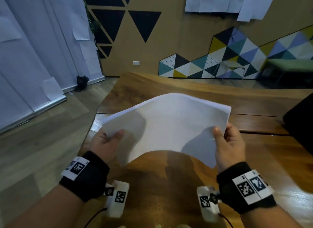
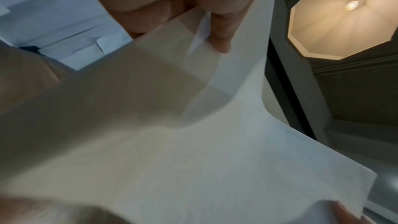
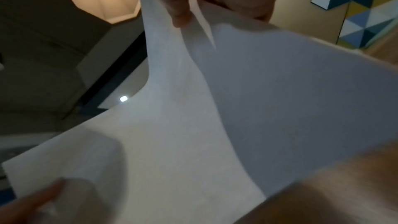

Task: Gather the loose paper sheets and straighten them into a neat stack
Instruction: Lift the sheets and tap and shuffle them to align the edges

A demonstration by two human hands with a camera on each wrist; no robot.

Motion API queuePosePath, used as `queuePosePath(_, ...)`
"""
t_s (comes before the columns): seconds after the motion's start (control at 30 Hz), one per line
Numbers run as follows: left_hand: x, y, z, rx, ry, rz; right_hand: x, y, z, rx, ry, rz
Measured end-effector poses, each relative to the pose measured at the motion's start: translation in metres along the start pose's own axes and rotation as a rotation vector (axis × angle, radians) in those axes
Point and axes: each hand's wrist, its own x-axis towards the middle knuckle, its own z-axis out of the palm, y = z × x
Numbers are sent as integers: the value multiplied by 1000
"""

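A bundle of white paper sheets (image 1: pixel 169 124) is held in the air above the wooden table (image 1: pixel 254 160), bowed upward in the middle. My left hand (image 1: pixel 108 139) pinches its left side, thumb on top and fingers beneath. My right hand (image 1: pixel 227 141) pinches the right side the same way. In the left wrist view the paper sheets (image 2: pixel 193 159) fill the frame, with my left hand (image 2: pixel 193 23) pinching their edge. In the right wrist view the paper sheets (image 3: pixel 215 117) show separated layers under the thumb of my right hand (image 3: pixel 189 6).
A dark object (image 1: pixel 299 124) sits on the table at the right edge. The table's left edge (image 1: pixel 94 119) drops to a wooden floor. White paper sheets (image 1: pixel 227 2) hang on the far wall. A ceiling lamp (image 2: pixel 344 18) glows overhead.
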Motion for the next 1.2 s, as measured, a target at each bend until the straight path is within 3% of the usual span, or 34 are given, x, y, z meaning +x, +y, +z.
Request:
queuePosePath(0.2, 0, -37, -11, -51, -24, -119, -5, 33, -20, -132, 11, 153)
queuePosePath(0.37, -6, -32, -14, -187, -155, -146, -10, 41, -25, 22, -10, 279)
queuePosePath(0.43, -6, -36, -14, -118, -163, -155, -13, 43, -24, 93, -3, 344)
queuePosePath(0.57, -12, -39, -13, 31, -153, -113, -17, 40, -22, 150, 10, 375)
queuePosePath(0.7, -12, -27, -8, -94, -80, -143, -14, 33, -20, 132, 30, 353)
queuePosePath(0.8, -4, -23, -5, -43, 25, -183, -6, 32, -19, 98, 78, 404)
queuePosePath(0.93, 3, -20, 0, -30, 57, -234, -1, 32, -19, 28, 90, 429)
queuePosePath(1.07, 10, -23, -4, 45, 23, -242, 0, 30, -21, 83, 30, 425)
queuePosePath(1.2, 12, -20, -3, 140, -7, -169, 0, 30, -25, 18, -150, 385)
